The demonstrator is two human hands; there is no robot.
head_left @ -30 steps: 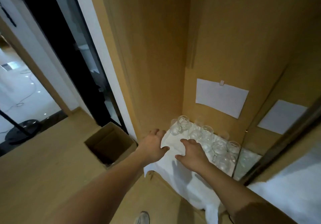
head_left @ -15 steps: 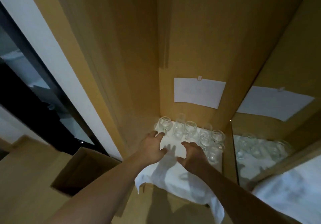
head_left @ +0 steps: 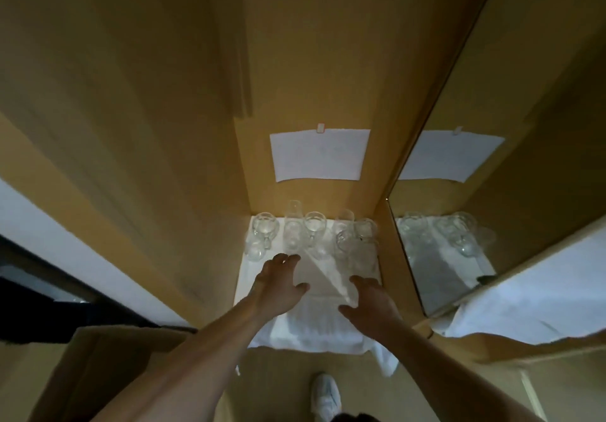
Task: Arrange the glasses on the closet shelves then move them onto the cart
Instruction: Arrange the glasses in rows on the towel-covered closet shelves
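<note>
Dim warm light, bright diagonal glare across the white cloth (head_left: 314, 330), soft blur, wide-angle edge stretching

Both forearms are bare, no sleeves showing, and the left hand (head_left: 278, 285) and right hand (head_left: 372, 300) wear nothing. One white sneaker (head_left: 325, 395) below them.

A white cloth (head_left: 323, 331) covers the closet shelf (head_left: 398, 277), glasses (head_left: 313, 230) standing on it.
</note>
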